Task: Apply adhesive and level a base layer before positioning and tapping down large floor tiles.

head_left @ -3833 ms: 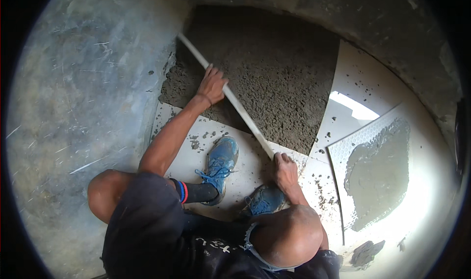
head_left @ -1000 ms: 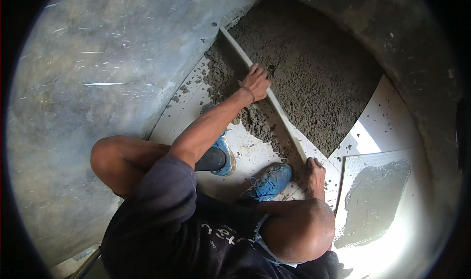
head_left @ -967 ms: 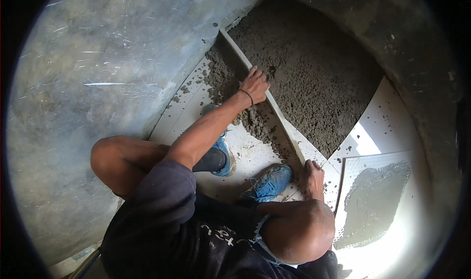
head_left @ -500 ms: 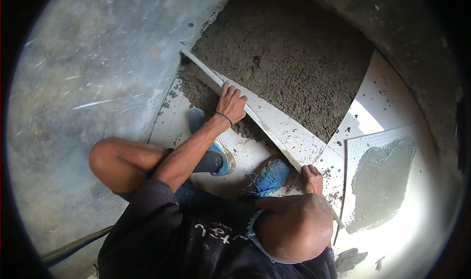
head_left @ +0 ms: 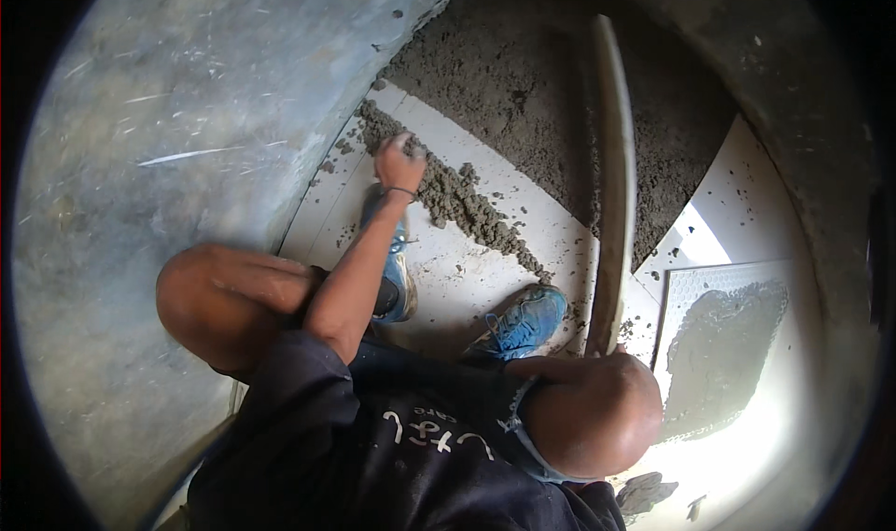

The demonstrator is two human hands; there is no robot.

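We see a gray cement patch [head_left: 504,78] at the top of the frame. A tile [head_left: 681,286] with gray paste [head_left: 728,349] lies at the right. Our long pale bar [head_left: 616,186] crosses the cement, right of middle. Crumbly clumps [head_left: 457,197] make a line near the middle. Our blurry left hand [head_left: 400,165] bends at them; our right hand [head_left: 620,349] is mostly hidden. We can't tell what either grips.

The person wears a white-lettered black shirt [head_left: 373,475], frayed denim [head_left: 530,447], dark wristband [head_left: 401,191] and blue laced shoes [head_left: 530,320].
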